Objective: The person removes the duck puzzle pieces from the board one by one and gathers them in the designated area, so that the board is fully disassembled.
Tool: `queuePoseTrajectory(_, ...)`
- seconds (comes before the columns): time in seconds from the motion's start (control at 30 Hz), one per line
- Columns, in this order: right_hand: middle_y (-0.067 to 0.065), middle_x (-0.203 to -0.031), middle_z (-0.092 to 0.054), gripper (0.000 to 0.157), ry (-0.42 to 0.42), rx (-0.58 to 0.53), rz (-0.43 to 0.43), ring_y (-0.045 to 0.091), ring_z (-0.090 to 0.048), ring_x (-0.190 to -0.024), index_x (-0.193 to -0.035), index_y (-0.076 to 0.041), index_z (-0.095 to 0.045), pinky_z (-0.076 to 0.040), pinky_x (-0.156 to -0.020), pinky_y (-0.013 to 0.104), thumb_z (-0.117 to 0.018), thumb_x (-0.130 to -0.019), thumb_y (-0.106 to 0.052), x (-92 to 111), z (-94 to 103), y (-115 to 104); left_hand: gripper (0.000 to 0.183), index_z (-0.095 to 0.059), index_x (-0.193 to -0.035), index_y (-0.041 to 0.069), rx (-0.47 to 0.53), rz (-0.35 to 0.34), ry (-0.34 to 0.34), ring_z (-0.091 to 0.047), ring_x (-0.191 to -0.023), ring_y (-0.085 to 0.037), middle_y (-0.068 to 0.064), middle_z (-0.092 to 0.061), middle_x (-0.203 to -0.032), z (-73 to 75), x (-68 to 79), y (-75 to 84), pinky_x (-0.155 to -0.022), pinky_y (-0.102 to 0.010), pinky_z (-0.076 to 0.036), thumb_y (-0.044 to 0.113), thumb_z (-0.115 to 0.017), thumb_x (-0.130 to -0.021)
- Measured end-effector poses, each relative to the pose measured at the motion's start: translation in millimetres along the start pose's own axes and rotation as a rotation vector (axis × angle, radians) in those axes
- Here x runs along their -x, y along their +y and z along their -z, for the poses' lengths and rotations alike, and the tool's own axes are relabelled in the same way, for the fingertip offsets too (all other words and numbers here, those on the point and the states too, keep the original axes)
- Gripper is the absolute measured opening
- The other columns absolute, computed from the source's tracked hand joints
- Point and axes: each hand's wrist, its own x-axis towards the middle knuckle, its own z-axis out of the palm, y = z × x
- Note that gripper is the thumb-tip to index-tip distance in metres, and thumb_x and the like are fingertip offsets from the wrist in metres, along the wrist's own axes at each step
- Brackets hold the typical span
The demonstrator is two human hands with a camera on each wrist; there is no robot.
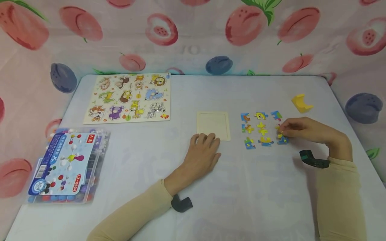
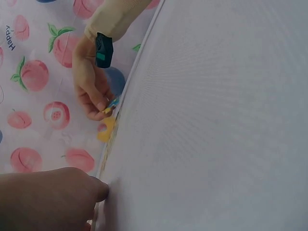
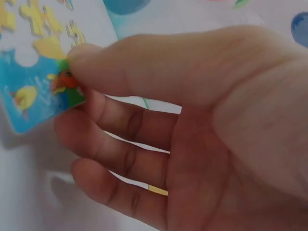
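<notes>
My right hand (image 1: 310,131) pinches a blue corner jigsaw piece (image 3: 33,91) between thumb and fingers, at the right side of the laid-out pieces. Bits of yellow, green and orange print show on it in the right wrist view. Several other small jigsaw pieces (image 1: 261,128) lie in rows to the left of that hand, mostly blue and yellow. With fingers loosely spread, my left hand (image 1: 202,154) rests palm down, fingertips at the near edge of a shallow square wooden puzzle tray (image 1: 213,124). Nothing lies inside the tray's visible part.
Behind my right hand stands a curved yellow block (image 1: 301,103). A wooden animal puzzle board (image 1: 144,120) lies at the back left. Nearer on the left is a clear plastic box (image 1: 66,164) of coloured balls with a printed label. A fruit-print cloth (image 1: 187,33) hangs behind the table.
</notes>
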Motion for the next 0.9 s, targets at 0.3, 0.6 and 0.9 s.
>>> queuePoseTrajectory(0.3,0.004,-0.112,-0.065,0.027,-0.018,0.027,-0.079,-0.001,-0.055,-0.091,-0.108,-0.016,-0.067,-0.046,-0.077,0.017,-0.058,-0.093,-0.037,4.1,3.5,11.5,0.043,-0.049,-0.130,0.014,0.004,0.000,-0.027,-0.047,-0.117,-0.022,-0.003,-0.049,-0.131,-0.2,-3.6,0.2,-0.103,-0.047,-0.032,0.041,-0.046,-0.097)
queuePoseTrajectory(0.6,0.005,-0.108,-0.064,0.031,0.042,0.007,-0.077,0.005,-0.054,-0.087,-0.112,-0.011,-0.063,-0.046,-0.074,0.019,-0.055,-0.095,-0.036,0.7,0.9,15.3,0.043,-0.048,-0.130,0.015,0.025,-0.001,-0.056,-0.046,-0.118,-0.022,-0.003,-0.048,-0.132,-0.7,-4.8,-0.2,-0.103,-0.047,-0.033,0.041,-0.046,-0.097)
queuePoseTrajectory(0.9,0.008,-0.103,-0.061,0.033,0.227,-0.009,-0.038,0.008,-0.051,-0.086,-0.114,-0.010,-0.060,-0.044,-0.071,0.016,-0.049,-0.097,-0.037,-0.2,1.7,9.0,0.037,-0.054,-0.130,0.021,0.364,-0.039,-0.096,-0.046,-0.114,-0.018,0.000,-0.050,-0.129,6.4,-8.6,-35.5,-0.096,-0.039,-0.039,0.033,-0.053,-0.095)
